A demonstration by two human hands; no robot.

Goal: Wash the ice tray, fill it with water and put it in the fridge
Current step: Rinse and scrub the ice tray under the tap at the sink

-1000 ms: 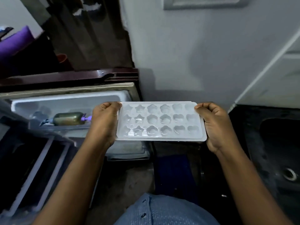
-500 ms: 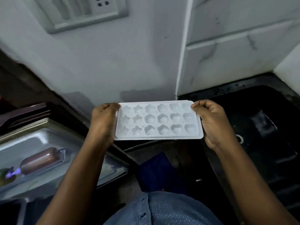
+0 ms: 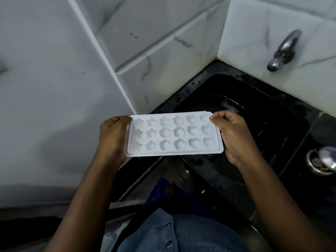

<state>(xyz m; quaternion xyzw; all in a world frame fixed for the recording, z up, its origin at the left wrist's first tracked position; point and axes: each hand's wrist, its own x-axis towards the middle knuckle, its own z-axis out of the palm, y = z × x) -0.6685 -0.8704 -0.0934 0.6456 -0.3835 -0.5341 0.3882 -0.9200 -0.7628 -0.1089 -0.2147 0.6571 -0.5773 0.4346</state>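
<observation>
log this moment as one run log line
stage: carrying to sink | ice tray: level, both hands | left hand: left end | right hand: right end | sink: ahead | tap: off

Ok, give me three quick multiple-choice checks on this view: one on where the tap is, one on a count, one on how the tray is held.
1. The tap is:
A. upper right on the tiled wall
B. lower left
C. under the tray

2. Rows of moulds in the ice tray:
A. two
B. three
C. five

3. The tray is:
A. lying in the sink
B. held at both short ends
C. held by one hand

Answers: 1 A, it juts from the wall above the sink. 2 B, three rows of six. 3 B, left hand and right hand each grip an end.
</observation>
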